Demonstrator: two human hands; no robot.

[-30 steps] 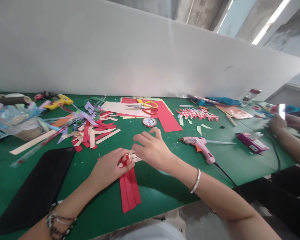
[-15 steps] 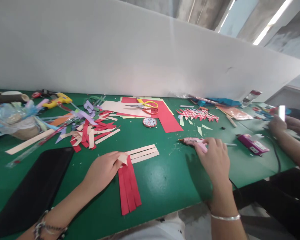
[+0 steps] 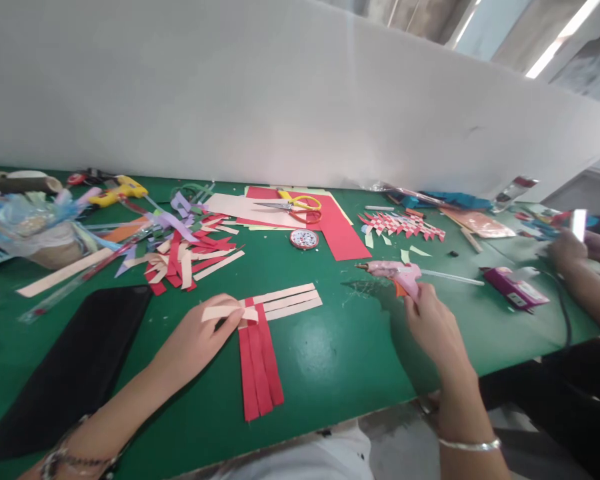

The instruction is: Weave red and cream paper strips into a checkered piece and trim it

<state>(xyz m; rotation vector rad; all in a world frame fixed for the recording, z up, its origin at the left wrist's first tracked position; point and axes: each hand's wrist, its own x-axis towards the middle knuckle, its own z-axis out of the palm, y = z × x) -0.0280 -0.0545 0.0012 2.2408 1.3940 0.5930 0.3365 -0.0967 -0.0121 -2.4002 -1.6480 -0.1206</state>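
My left hand (image 3: 196,335) presses down on the crossing of red paper strips (image 3: 259,365) and cream paper strips (image 3: 285,301) on the green table (image 3: 330,353). One cream strip end lies folded over its fingers. My right hand (image 3: 433,327) grips the handle of a pink glue gun (image 3: 393,271), lifted just off the table with its nozzle pointing left. A clear glue stick sticks out of the gun's back toward the right.
A pile of cut red and cream strips (image 3: 190,253), scissors (image 3: 295,203) on red and cream sheets, a small round tin (image 3: 304,239), a woven red-white piece (image 3: 403,227), a yellow glue gun (image 3: 115,192), a black sheet (image 3: 75,363). Another person's hands (image 3: 575,250) work at right.
My right hand left the strips, reached right and took hold of the pink glue gun, lifting it. My left hand stayed on the strips, and a cream strip end now lies over it.
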